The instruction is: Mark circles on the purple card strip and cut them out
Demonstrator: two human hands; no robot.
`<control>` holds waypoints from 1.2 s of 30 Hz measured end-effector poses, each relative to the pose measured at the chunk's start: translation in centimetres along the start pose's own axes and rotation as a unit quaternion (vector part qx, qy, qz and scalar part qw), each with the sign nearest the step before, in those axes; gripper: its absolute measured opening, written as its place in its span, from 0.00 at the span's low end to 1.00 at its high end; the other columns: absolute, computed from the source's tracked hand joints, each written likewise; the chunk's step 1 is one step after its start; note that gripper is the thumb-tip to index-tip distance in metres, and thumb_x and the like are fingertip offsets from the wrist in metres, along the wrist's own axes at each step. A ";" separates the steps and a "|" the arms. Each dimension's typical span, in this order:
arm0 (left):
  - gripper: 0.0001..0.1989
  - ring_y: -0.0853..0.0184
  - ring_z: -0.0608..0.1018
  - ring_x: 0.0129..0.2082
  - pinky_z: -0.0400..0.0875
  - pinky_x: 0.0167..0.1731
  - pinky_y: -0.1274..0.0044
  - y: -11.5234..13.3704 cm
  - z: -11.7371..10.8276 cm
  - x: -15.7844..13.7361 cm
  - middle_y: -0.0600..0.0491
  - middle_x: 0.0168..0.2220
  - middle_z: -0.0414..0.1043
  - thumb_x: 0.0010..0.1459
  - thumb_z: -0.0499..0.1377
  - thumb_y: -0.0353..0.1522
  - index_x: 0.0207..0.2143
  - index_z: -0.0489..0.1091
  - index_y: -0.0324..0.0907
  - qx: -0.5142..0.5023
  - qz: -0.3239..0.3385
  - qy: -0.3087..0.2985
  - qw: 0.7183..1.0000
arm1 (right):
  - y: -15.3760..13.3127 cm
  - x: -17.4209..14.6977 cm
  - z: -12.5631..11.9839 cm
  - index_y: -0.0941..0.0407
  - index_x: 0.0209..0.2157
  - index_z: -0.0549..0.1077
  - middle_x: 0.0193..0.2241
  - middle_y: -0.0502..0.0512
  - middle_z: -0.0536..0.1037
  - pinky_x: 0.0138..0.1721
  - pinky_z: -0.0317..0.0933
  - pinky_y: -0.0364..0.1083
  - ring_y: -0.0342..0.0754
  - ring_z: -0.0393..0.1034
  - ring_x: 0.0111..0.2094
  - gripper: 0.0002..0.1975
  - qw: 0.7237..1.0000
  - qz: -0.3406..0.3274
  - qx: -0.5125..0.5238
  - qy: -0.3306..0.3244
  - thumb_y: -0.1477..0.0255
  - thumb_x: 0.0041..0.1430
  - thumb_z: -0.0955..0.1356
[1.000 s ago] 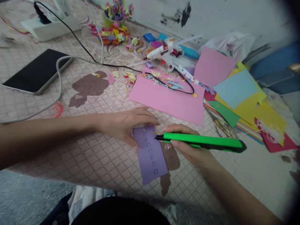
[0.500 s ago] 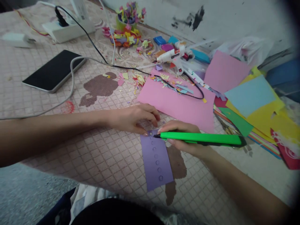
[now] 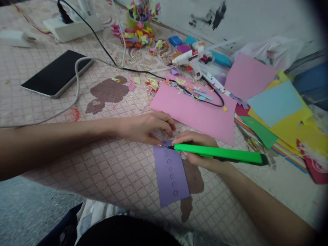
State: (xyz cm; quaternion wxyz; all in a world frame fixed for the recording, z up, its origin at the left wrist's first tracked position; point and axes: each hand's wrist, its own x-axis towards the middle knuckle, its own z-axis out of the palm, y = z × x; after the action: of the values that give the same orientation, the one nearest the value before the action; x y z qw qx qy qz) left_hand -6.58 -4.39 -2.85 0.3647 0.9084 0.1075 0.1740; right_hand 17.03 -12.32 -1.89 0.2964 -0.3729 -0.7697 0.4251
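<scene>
A strip of purple paper (image 3: 167, 184) lies on the table with a row of several small circles drawn down it. My right hand (image 3: 198, 138) pinches a bright green pen (image 3: 217, 152), which lies nearly level and points left. Its dark tip is beside the top circle, though whether it touches the paper I cannot tell. At the strip's upper left corner rests the thumb of my left hand (image 3: 150, 126). The other fingers of that hand are bent and apart from the thumb, above the cloth.
Beyond my hands lies pink paper (image 3: 194, 116) bearing scraps and a looped black cable. Behind it is a white glue gun (image 3: 183, 58). Coloured sheets (image 3: 275, 102) and scissors (image 3: 252, 141) are on the right. A black tablet-like device (image 3: 56, 73) and power strip (image 3: 73, 29) are on the left.
The view has shifted slightly. The pen has tilted a little, with its tip still beside the top circle; my left hand stays at the strip's corner.
</scene>
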 end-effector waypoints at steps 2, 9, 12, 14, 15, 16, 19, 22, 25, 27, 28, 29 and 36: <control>0.13 0.61 0.72 0.53 0.67 0.53 0.68 0.0 0.0 0.0 0.44 0.51 0.71 0.55 0.63 0.28 0.44 0.74 0.43 0.002 0.004 0.001 1.000 | -0.1 0.1 0.0 0.50 0.42 0.78 0.38 0.51 0.80 0.40 0.68 0.47 0.48 0.75 0.38 0.14 1.000 -0.004 -0.003 -0.001 0.75 0.55 0.68; 0.13 0.60 0.73 0.51 0.68 0.52 0.70 -0.2 0.1 0.0 0.42 0.50 0.71 0.54 0.64 0.28 0.44 0.74 0.40 0.003 0.024 0.010 1.000 | 0.0 0.2 0.1 0.51 0.42 0.78 0.37 0.51 0.81 0.39 0.68 0.45 0.47 0.76 0.39 0.13 1.000 -0.014 -0.014 0.003 0.76 0.54 0.68; 0.13 0.60 0.73 0.52 0.68 0.52 0.70 -0.3 0.1 0.1 0.42 0.50 0.71 0.55 0.64 0.28 0.44 0.74 0.40 -0.001 0.029 0.009 1.000 | 0.2 0.2 0.1 0.52 0.42 0.77 0.37 0.51 0.81 0.40 0.68 0.44 0.46 0.76 0.39 0.14 0.999 -0.027 -0.017 0.001 0.77 0.53 0.68; 0.13 0.60 0.73 0.52 0.67 0.52 0.70 -0.4 0.2 0.0 0.43 0.50 0.71 0.55 0.64 0.28 0.44 0.74 0.41 -0.001 0.029 0.008 1.000 | 0.3 0.2 0.0 0.53 0.42 0.77 0.38 0.52 0.81 0.41 0.68 0.44 0.46 0.76 0.40 0.14 0.999 -0.030 -0.022 0.000 0.78 0.53 0.68; 0.13 0.60 0.73 0.52 0.67 0.52 0.69 -0.4 0.2 0.0 0.43 0.50 0.71 0.55 0.64 0.28 0.44 0.74 0.41 0.000 0.028 0.008 1.000 | 0.3 0.1 0.0 0.53 0.42 0.77 0.38 0.52 0.81 0.41 0.68 0.44 0.46 0.76 0.40 0.14 0.999 -0.031 -0.024 0.000 0.77 0.53 0.68; 0.13 0.60 0.72 0.52 0.67 0.52 0.69 -0.4 0.2 0.0 0.43 0.50 0.71 0.55 0.64 0.28 0.44 0.74 0.42 0.001 0.028 0.008 1.000 | 0.3 0.1 0.0 0.53 0.42 0.77 0.38 0.52 0.81 0.41 0.69 0.44 0.46 0.76 0.40 0.13 0.999 -0.032 -0.026 0.000 0.77 0.54 0.68; 0.13 0.60 0.72 0.52 0.67 0.52 0.69 -0.5 0.2 0.0 0.42 0.50 0.71 0.55 0.64 0.29 0.44 0.74 0.41 0.001 0.031 0.007 0.999 | 0.2 0.1 0.0 0.52 0.42 0.77 0.38 0.52 0.81 0.41 0.69 0.45 0.47 0.76 0.40 0.13 0.999 -0.031 -0.031 0.000 0.77 0.54 0.68; 0.13 0.60 0.72 0.52 0.67 0.53 0.69 -0.5 0.2 0.0 0.42 0.50 0.71 0.55 0.64 0.29 0.44 0.74 0.40 0.000 0.031 0.008 0.999 | 0.2 0.2 0.0 0.52 0.42 0.77 0.38 0.53 0.81 0.41 0.69 0.45 0.47 0.76 0.40 0.13 0.999 -0.033 -0.035 0.002 0.77 0.54 0.68; 0.13 0.60 0.72 0.52 0.67 0.53 0.69 -0.5 0.2 0.1 0.42 0.50 0.71 0.55 0.64 0.29 0.44 0.74 0.40 0.001 0.030 0.007 1.000 | 0.2 0.2 0.0 0.53 0.42 0.77 0.38 0.53 0.81 0.40 0.69 0.44 0.46 0.76 0.40 0.13 0.999 -0.037 -0.035 0.002 0.77 0.54 0.68; 0.13 0.60 0.72 0.52 0.67 0.52 0.69 -0.5 0.2 0.1 0.42 0.50 0.71 0.55 0.64 0.29 0.44 0.74 0.40 0.002 0.033 0.007 0.999 | 0.2 0.2 0.0 0.54 0.42 0.77 0.38 0.54 0.81 0.40 0.69 0.44 0.46 0.76 0.40 0.13 0.999 -0.037 -0.036 0.000 0.76 0.54 0.68; 0.12 0.60 0.73 0.52 0.67 0.52 0.69 -0.5 0.2 0.1 0.42 0.50 0.71 0.55 0.64 0.29 0.44 0.74 0.40 0.003 0.034 0.008 0.999 | 0.1 0.2 0.0 0.54 0.42 0.77 0.38 0.54 0.81 0.40 0.69 0.44 0.46 0.76 0.40 0.13 0.999 -0.037 -0.035 -0.001 0.76 0.54 0.68; 0.12 0.60 0.73 0.52 0.67 0.52 0.69 -0.5 0.2 0.1 0.42 0.50 0.71 0.55 0.64 0.29 0.44 0.74 0.40 0.004 0.035 0.008 0.999 | 0.1 0.2 0.0 0.54 0.42 0.77 0.38 0.54 0.81 0.40 0.69 0.44 0.46 0.76 0.40 0.13 0.999 -0.036 -0.034 -0.002 0.76 0.54 0.68; 0.13 0.60 0.73 0.51 0.68 0.52 0.70 -0.5 0.2 0.1 0.42 0.49 0.71 0.55 0.64 0.28 0.44 0.74 0.40 0.008 0.034 0.009 0.999 | 0.3 0.1 0.1 0.53 0.42 0.77 0.38 0.53 0.81 0.40 0.68 0.45 0.47 0.75 0.39 0.13 0.999 -0.041 -0.032 0.003 0.77 0.54 0.67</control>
State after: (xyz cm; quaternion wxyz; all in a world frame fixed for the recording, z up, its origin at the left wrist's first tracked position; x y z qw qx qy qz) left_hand -6.46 -4.16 -3.29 0.3500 0.9130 0.0809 0.1933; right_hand 16.95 -12.19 -2.16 0.3036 -0.3516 -0.7965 0.3871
